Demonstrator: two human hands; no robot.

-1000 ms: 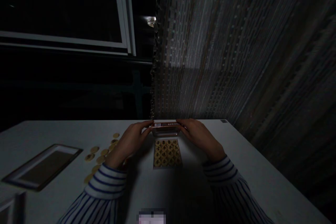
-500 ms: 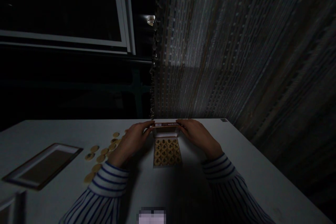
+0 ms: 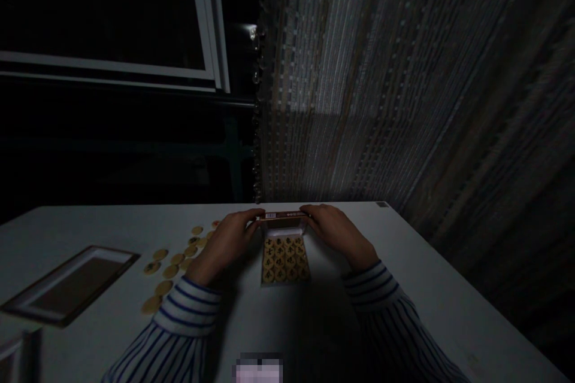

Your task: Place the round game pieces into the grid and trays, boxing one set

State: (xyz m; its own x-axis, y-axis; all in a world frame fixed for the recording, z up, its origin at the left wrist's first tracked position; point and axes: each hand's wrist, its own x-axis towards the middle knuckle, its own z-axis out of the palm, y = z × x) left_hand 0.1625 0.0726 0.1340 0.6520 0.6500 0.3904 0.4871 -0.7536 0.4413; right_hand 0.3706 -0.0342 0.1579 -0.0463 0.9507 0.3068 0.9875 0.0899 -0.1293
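A shallow box of round Chinese chess pieces (image 3: 286, 260) lies on the white table in front of me. The pieces sit in rows with dark characters facing up. At the far end of the box, a box lid (image 3: 284, 215) is tilted up, its barcode edge on top and its inside turned towards me. My left hand (image 3: 227, 245) grips the lid's left side between fingers and thumb. On the right side, my right hand (image 3: 336, 230) holds it the same way. Whether the lid touches the box is hard to tell in the dim light.
Loose round chess pieces (image 3: 171, 270) are scattered left of my left hand, which partly covers them. Farther left lies a shallow rectangular tray or lid (image 3: 74, 287). Another box part (image 3: 27, 353) is cut off at the lower left. A curtain (image 3: 341, 84) hangs behind the table.
My view has shifted very slightly. Both hands keep the same hold on the lid, which stays tilted at the far end of the box.
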